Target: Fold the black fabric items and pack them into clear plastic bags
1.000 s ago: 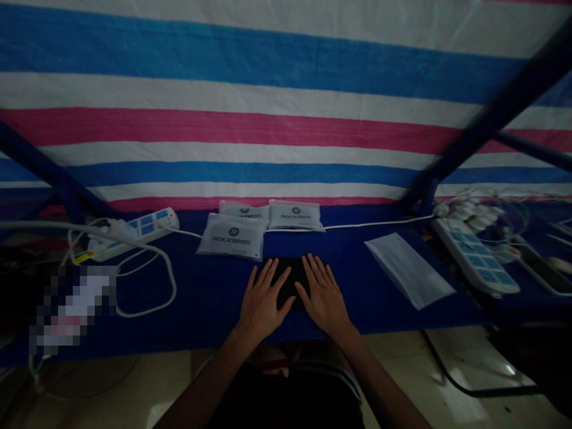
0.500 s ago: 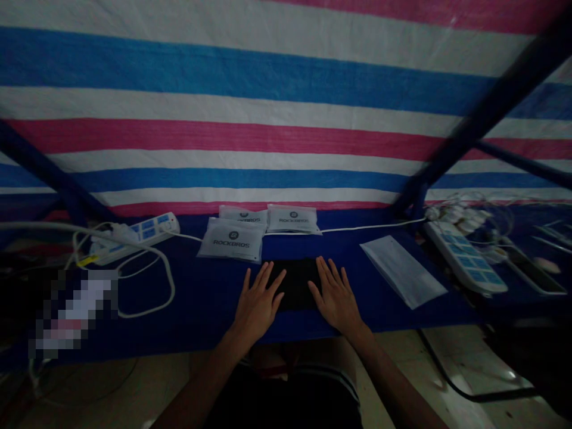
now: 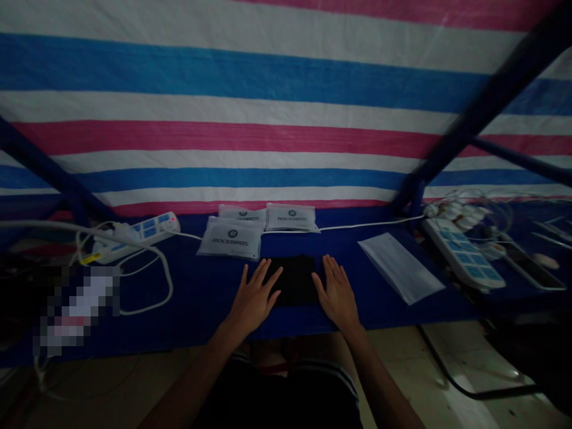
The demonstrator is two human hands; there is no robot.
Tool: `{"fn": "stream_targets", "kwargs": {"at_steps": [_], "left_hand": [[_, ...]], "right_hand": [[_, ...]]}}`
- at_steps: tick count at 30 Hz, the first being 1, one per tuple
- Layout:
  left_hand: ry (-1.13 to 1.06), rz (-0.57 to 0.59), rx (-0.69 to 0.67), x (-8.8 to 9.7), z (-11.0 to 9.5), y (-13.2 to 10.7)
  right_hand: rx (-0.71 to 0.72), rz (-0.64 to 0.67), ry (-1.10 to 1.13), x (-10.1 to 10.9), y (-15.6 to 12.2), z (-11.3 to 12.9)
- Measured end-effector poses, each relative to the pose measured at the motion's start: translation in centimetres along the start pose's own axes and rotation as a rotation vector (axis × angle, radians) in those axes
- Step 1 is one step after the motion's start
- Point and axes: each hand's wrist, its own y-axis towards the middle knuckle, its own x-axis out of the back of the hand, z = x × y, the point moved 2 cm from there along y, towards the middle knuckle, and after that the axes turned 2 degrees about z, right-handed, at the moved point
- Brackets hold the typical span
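Note:
A flat black cloth [image 3: 295, 279] lies on the blue table [image 3: 196, 298] near its front edge. My left hand [image 3: 254, 295] rests flat on the cloth's left edge with fingers spread. My right hand [image 3: 336, 292] lies flat on its right edge, fingers stretched out. Both hands are open and hold nothing. Just behind the cloth sit three white ROCKBROS packets: one [image 3: 231, 238] at front left, two [image 3: 290, 217] at the back.
A white power strip [image 3: 136, 233] with looping cables lies at the left. A white plastic sleeve [image 3: 400, 267] is right of the cloth, and another power strip [image 3: 462, 259] with plugs and cables beyond it. A striped tarp hangs behind; blue frame bars cross both sides.
My hands have slid apart from the middle of the black cloth to its left and right edges, uncovering it. The view has shifted slightly.

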Motion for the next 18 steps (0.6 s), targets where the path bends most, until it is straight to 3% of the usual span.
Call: {"fn": "stream_targets", "kwargs": {"at_steps": [12, 15, 18], "left_hand": [[-0.057, 0.119, -0.041, 1.3, 0.9, 0.2], [-0.077, 0.143, -0.061, 2.4, 0.9, 0.6], [-0.095, 0.118, -0.068, 3.5, -0.5, 1.0]], "right_hand": [[-0.074, -0.105, 0.265, 0.7, 0.3, -0.6], [-0.103, -0.249, 0.416, 2.3, 0.1, -0.1], [-0.080, -0.365, 0.599, 5.4, -1.1, 2.3]]}}
